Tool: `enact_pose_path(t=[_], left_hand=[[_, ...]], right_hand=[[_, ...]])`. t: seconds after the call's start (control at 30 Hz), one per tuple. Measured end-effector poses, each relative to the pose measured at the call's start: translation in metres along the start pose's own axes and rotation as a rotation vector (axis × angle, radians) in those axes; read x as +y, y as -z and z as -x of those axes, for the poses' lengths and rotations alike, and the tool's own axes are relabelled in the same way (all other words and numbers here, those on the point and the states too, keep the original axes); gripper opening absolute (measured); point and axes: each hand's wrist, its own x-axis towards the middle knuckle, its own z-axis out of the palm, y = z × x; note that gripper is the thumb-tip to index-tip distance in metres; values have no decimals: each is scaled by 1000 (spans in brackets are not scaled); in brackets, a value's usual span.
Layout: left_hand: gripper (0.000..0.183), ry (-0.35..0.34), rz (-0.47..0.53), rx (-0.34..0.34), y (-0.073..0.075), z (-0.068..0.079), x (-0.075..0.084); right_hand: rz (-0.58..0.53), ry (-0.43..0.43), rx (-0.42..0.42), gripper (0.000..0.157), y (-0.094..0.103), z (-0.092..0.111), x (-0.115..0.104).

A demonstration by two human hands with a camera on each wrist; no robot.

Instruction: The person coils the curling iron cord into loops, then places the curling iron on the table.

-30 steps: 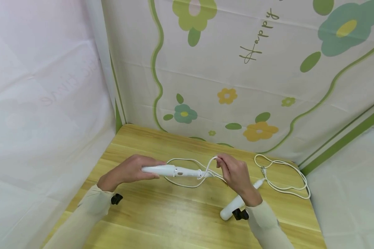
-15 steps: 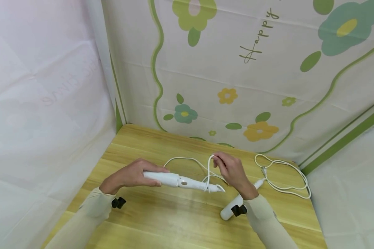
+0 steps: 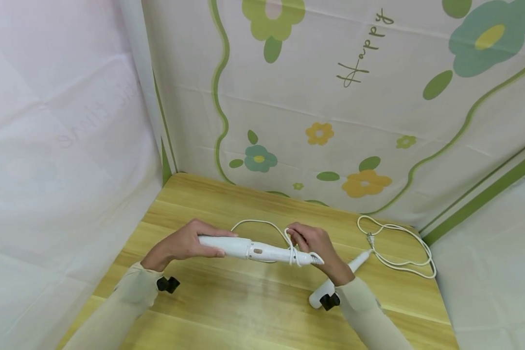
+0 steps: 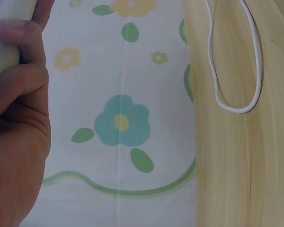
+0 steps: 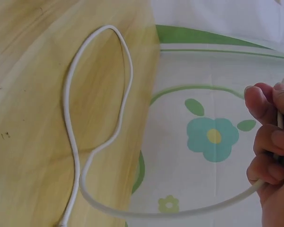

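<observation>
My left hand (image 3: 181, 245) grips the thick end of a white wand-shaped hair styler (image 3: 269, 252), which lies nearly level above the table. A small brownish switch shows on its middle. My right hand (image 3: 318, 248) holds the white cord (image 3: 262, 221) with curled fingers, just behind the narrow end. There, a turn of cord goes round the styler. In the right wrist view the cord (image 5: 67, 94) runs through the fingers and loops down to the tabletop. The left wrist view catches only part of the left hand (image 4: 21, 118) and the styler's body (image 4: 2, 54).
A second white wand-shaped styler (image 3: 321, 293) lies on the wooden table (image 3: 227, 311), partly behind my right wrist. Its cord (image 3: 424, 245) is looped at the right, beside a plug (image 3: 370, 239). Flower-print cloth (image 3: 288, 107) hangs behind, with more cloth at both sides.
My right hand has come left and slightly lower with the cord, and its raised bend is smaller. The styler's narrow end has swung right and down. The left hand keeps its grip.
</observation>
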Motion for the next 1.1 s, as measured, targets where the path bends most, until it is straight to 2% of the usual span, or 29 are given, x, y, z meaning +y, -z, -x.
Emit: enact_pose_path(t=[0.07,0.17,0.23,0.3,0.43,0.6,0.73,0.87,1.1], left_hand=[[44,13,12,25,1,0,1],[44,45,20,79,2,-1,2],[45,61,23,118,2,-2,1],[45,64,18,153,2,-2,0],[46,41,-1,198,3,-3,-3],[46,48,-65,265,4,-6,-4],[47,57,-136,302,6,-6,-6],[47,36,-195,304,8,-5,-7],[49,-47,-342,296,10,-3,-14]], right_hand=[[-17,-12,-14,11,-2,4,-2],[21,-21,-25,33,-7,12,-4],[60,-15,-28,41,-9,17,-5],[91,-14,-37,36,-11,19,-7],[72,-5,-64,10,-13,17,-14],[43,22,-73,11,-11,14,-22],[67,28,-76,8,-10,14,-27],[98,29,-89,11,-8,15,-32],[156,25,-66,12,-3,13,-33]])
